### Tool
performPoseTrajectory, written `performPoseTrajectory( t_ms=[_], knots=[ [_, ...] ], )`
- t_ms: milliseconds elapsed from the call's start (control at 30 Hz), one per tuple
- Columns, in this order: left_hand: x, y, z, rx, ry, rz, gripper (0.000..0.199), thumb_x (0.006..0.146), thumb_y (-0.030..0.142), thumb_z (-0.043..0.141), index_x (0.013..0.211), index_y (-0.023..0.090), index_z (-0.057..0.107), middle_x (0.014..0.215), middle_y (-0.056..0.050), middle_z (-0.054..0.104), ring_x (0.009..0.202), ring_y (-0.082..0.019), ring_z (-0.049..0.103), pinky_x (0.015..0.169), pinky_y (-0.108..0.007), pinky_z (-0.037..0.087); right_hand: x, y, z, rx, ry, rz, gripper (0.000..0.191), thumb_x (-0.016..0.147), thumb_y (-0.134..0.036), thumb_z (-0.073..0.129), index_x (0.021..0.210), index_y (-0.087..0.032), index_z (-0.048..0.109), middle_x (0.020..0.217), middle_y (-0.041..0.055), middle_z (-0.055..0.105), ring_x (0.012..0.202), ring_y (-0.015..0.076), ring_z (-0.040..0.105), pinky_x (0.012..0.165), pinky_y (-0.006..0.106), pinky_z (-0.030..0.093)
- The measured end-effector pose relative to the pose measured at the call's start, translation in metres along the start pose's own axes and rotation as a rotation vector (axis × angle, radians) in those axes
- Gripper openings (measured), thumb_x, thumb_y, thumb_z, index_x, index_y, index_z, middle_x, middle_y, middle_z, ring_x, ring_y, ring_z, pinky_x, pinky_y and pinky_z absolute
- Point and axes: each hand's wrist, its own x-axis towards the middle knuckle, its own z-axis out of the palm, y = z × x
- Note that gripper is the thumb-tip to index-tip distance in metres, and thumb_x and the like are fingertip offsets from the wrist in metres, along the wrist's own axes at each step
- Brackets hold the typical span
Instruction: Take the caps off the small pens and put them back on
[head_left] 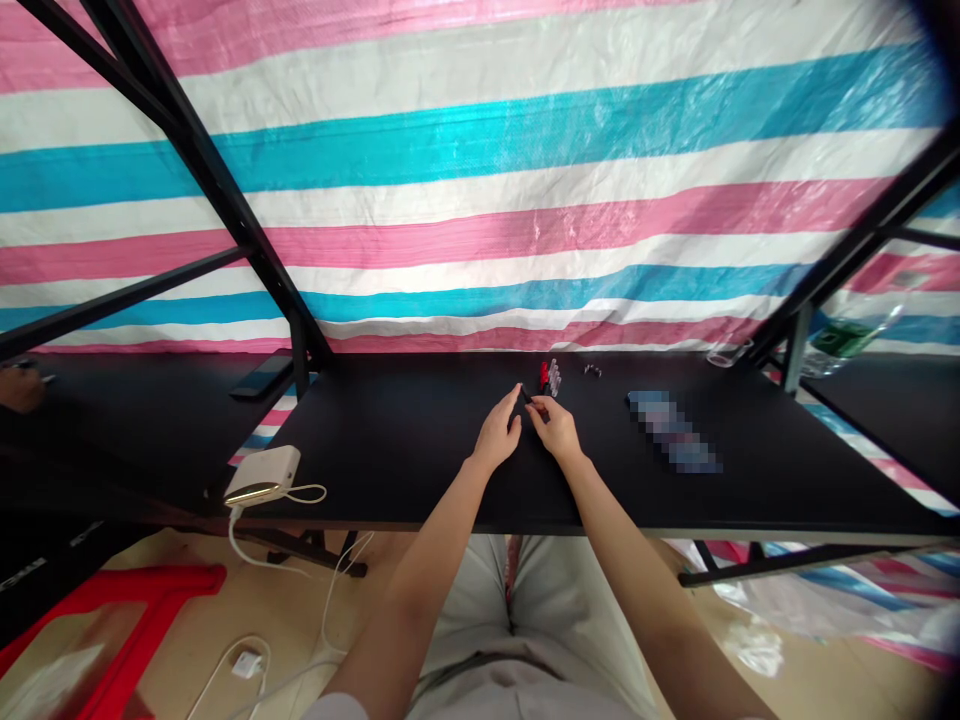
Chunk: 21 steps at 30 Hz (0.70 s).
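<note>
My right hand (555, 428) pinches a small dark stick-like piece (526, 394) between thumb and fingertips. Its exact kind is too small to make out. My left hand (496, 434) is open, fingers stretched out and thumb apart. Its fingertips meet or nearly meet the far end of the dark piece. Just beyond my right hand lie a few small red pieces (544, 374) beside several clear tube-like pieces (554, 377). Farther right, several tiny dark and shiny parts (592, 370) are scattered on the black table (405, 460).
A blurred-out phone-shaped object (673, 430) lies to the right. At the left edge stands a white box-like device (264, 472) with cables. A clear cup (729, 350) is by the right-hand frame post. Another person's hand (21, 387) and a phone (261, 376) are at the left table.
</note>
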Motion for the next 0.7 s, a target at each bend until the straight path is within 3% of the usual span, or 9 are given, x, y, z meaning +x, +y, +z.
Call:
performPoseTrajectory(
  t_ms=[67, 167, 300, 467, 600, 700],
  knots=[
    [0.002, -0.002, 0.0, -0.084, 0.1, -0.105, 0.051, 0.082, 0.023, 0.043, 0.131, 0.022, 0.03, 0.124, -0.01, 0.048, 0.1, -0.016, 0.054, 0.077, -0.03, 0.049, 0.0, -0.003, 0.0, -0.001, -0.003, -0.011, 0.026, 0.08, -0.036, 0.047, 0.095, -0.018, 0.058, 0.08, 0.0051, 0.065, 0.072, 0.0162, 0.059, 0.07, 0.029, 0.047],
    [0.005, -0.007, -0.001, -0.204, 0.212, -0.27, 0.039, 0.079, 0.032, 0.049, 0.115, 0.017, 0.05, 0.106, -0.011, 0.059, 0.081, -0.014, 0.059, 0.064, -0.025, 0.049, 0.0, -0.008, 0.0, -0.023, -0.024, -0.047, 0.024, 0.08, -0.035, 0.047, 0.093, -0.018, 0.059, 0.079, 0.0044, 0.064, 0.07, 0.0155, 0.058, 0.069, 0.028, 0.046],
    [0.007, -0.012, -0.003, -0.343, 0.239, -0.341, 0.029, 0.072, 0.037, 0.058, 0.089, 0.013, 0.062, 0.088, -0.009, 0.063, 0.072, -0.013, 0.059, 0.066, -0.025, 0.048, -0.001, -0.017, -0.001, -0.068, -0.052, -0.109, 0.022, 0.081, -0.035, 0.046, 0.087, -0.019, 0.06, 0.074, 0.0033, 0.063, 0.065, 0.0146, 0.056, 0.066, 0.028, 0.044],
    [0.006, -0.011, -0.001, -0.378, 0.221, -0.334, 0.027, 0.07, 0.039, 0.059, 0.079, 0.014, 0.062, 0.079, -0.007, 0.064, 0.07, -0.013, 0.059, 0.066, -0.025, 0.047, -0.001, -0.021, -0.001, -0.094, -0.083, -0.15, 0.022, 0.082, -0.035, 0.045, 0.087, -0.019, 0.06, 0.072, 0.003, 0.062, 0.063, 0.0139, 0.055, 0.066, 0.028, 0.043],
    [0.015, -0.017, -0.011, -0.24, 0.288, -0.384, 0.028, 0.072, 0.039, 0.056, 0.082, 0.014, 0.062, 0.077, -0.006, 0.064, 0.068, -0.014, 0.059, 0.066, -0.025, 0.046, -0.001, -0.019, -0.001, -0.098, -0.059, -0.121, 0.026, 0.081, -0.034, 0.046, 0.097, -0.018, 0.058, 0.074, 0.0029, 0.063, 0.064, 0.0141, 0.056, 0.07, 0.029, 0.043],
    [0.027, -0.028, -0.028, 0.089, 0.321, -0.399, 0.023, 0.073, 0.036, 0.055, 0.081, 0.015, 0.063, 0.078, -0.006, 0.063, 0.062, -0.012, 0.056, 0.064, -0.025, 0.044, -0.001, -0.017, -0.001, -0.1, -0.05, -0.113, 0.024, 0.082, -0.03, 0.043, 0.096, -0.018, 0.058, 0.078, 0.0033, 0.064, 0.066, 0.014, 0.057, 0.071, 0.029, 0.044]
  ],
)
